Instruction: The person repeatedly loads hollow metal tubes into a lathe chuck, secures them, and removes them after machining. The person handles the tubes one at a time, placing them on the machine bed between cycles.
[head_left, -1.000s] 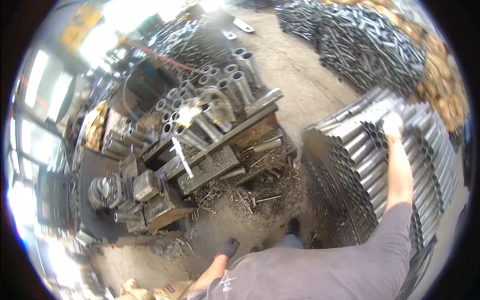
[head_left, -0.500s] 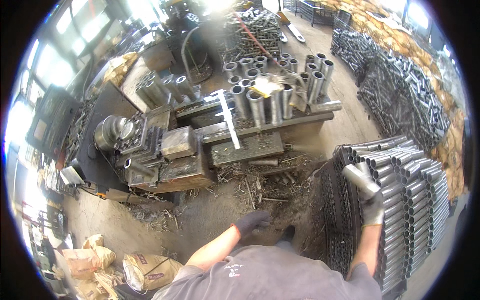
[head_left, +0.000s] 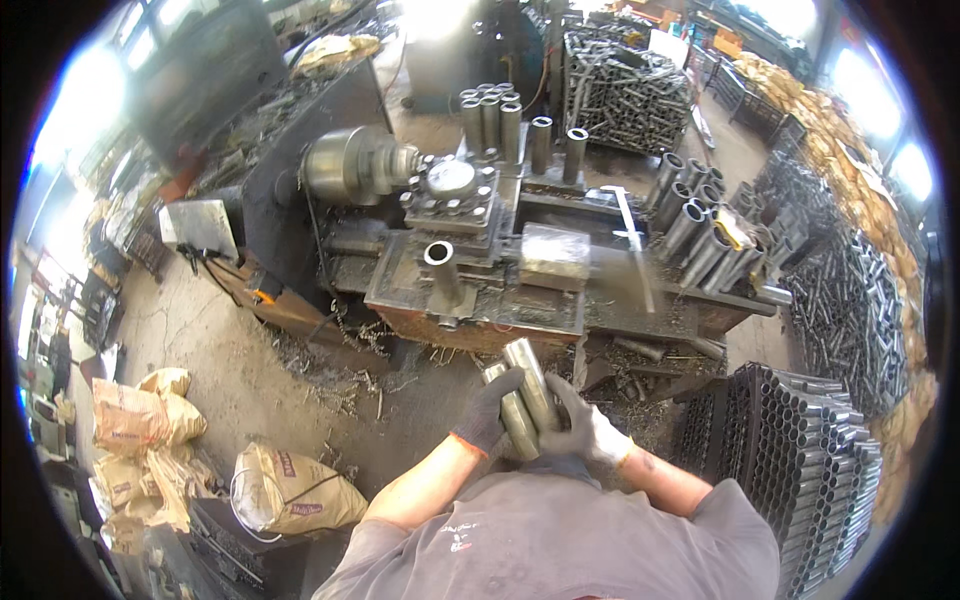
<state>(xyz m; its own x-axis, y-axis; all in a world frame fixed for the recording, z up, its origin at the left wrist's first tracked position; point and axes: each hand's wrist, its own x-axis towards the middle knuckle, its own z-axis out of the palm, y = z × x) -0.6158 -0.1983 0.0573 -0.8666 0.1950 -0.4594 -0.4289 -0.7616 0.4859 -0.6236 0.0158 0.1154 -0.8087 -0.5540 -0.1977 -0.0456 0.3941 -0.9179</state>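
Note:
Two shiny metal tubes are held side by side and tilted in front of my chest. My left hand [head_left: 482, 412], in a dark glove, is closed round the left metal tube [head_left: 517, 420]. Round the right metal tube [head_left: 535, 380], which reaches a little farther up, my right hand [head_left: 578, 422] is closed in a dark and pale glove. Beyond them is a lathe, with a large round chuck [head_left: 345, 165] and a square tool post [head_left: 450, 195]. One short tube [head_left: 442, 275] stands upright on the near side of its carriage.
A caliper [head_left: 630, 235] and a metal block [head_left: 555, 255] lie on the lathe. Upright tubes [head_left: 690, 230] crowd its right end; several more [head_left: 490, 120] stand behind. To my right is a stack of tubes [head_left: 800, 440]. Paper sacks [head_left: 295, 490] lie at lower left; metal shavings litter the floor.
My right hand has come left from the tube stack with a tube, and my hands have met at my chest, now on two tubes. The view has swung left toward the chuck.

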